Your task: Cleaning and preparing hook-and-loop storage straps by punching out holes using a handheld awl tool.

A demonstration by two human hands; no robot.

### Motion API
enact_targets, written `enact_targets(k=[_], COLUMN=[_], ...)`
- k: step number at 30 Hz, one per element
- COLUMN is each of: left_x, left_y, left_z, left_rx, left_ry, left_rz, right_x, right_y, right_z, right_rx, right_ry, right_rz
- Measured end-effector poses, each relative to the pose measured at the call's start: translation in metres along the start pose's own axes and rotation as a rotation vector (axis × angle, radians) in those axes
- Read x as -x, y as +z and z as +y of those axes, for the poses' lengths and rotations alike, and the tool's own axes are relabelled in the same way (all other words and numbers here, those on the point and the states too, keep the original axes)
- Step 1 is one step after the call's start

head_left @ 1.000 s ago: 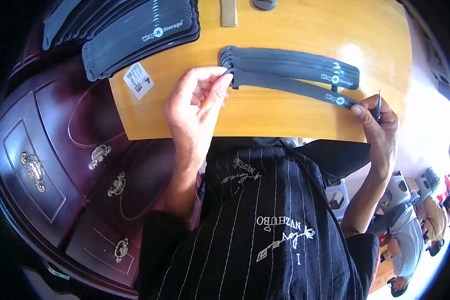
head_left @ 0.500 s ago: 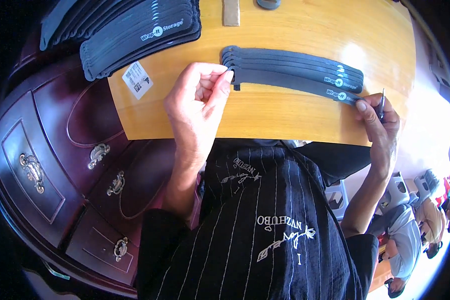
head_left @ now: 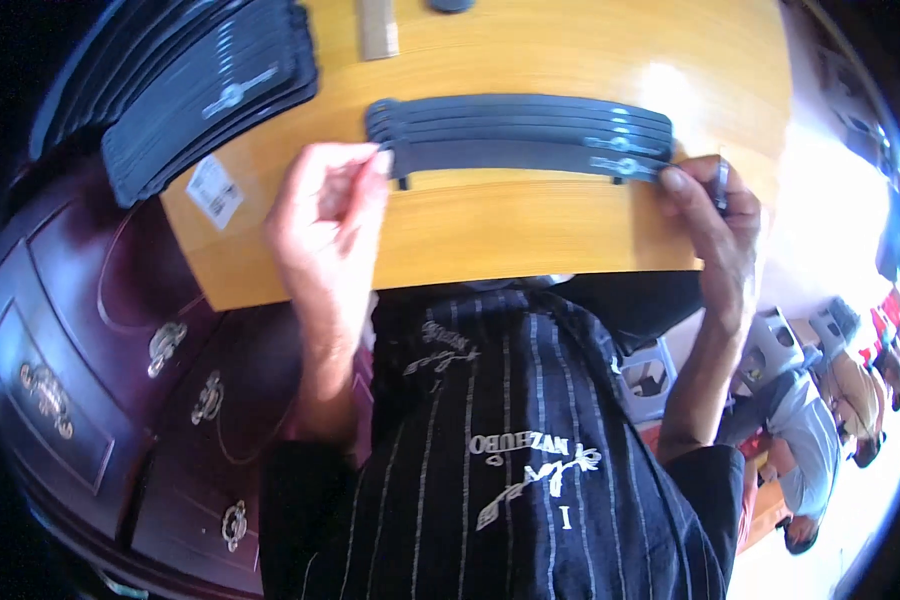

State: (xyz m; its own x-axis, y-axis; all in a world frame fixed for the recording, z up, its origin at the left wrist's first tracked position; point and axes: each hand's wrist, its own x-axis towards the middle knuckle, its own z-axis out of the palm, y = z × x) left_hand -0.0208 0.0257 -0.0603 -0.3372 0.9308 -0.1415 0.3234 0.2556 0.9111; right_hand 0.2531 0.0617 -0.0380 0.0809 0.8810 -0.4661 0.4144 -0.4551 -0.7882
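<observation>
Several dark grey straps [head_left: 530, 112] lie fanned in overlapping rows on the wooden table, rounded ends to the left. The nearest strap [head_left: 500, 156], with white print by its right end, stretches between my hands. My left hand [head_left: 328, 205] is closed, thumb and forefinger pinching that strap's left end. At its right end, my right hand [head_left: 718, 215] is closed too, thumb and forefinger on the tip. A slim dark pen-like tool [head_left: 721, 180] is tucked in the same hand's fingers. Two small black tabs show below the strap's near edge. Motion blurs the picture slightly.
Piles of dark straps [head_left: 230, 90] stand at the table's far left, beside a white printed label [head_left: 214, 191]. A flat tan strip [head_left: 378, 30] and a dark round object [head_left: 451, 4] lie at the far edge. Dark red drawers [head_left: 70, 380] stand left; people [head_left: 808, 440] sit at right.
The whole view has shifted, so the table, straps and hands appear farther left. Both hands keep hold of the nearest strap, which now lies closer along the row behind it.
</observation>
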Motion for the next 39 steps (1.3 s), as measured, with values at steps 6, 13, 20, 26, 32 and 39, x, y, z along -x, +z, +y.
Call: enact_targets(k=[6,13,20,26,32,39], left_x=[-0.001,-0.001,-0.001,-0.003,-0.004,-0.002], left_y=[0.0,0.002,0.002,0.002,-0.004,0.005], left_z=[0.0,0.001,-0.001,0.0,0.003,0.0], left_rx=[-0.046,-0.076,-0.064,-0.071,-0.06,0.006], left_ry=[-0.021,-0.025,-0.007,-0.015,-0.014,-0.004], left_rz=[-0.009,-0.027,-0.039,-0.031,-0.026,-0.03], right_x=[-0.001,-0.007,-0.009,-0.01,-0.009,-0.009], right_y=[0.001,0.003,0.005,0.008,0.013,0.007], right_z=[-0.001,0.008,0.012,0.01,0.003,0.003], right_rx=[-0.089,-0.138,-0.071,-0.065,-0.058,0.025], right_ry=[-0.011,-0.057,-0.06,-0.08,-0.059,-0.019], right_rz=[0.008,0.023,0.051,0.065,0.069,0.086])
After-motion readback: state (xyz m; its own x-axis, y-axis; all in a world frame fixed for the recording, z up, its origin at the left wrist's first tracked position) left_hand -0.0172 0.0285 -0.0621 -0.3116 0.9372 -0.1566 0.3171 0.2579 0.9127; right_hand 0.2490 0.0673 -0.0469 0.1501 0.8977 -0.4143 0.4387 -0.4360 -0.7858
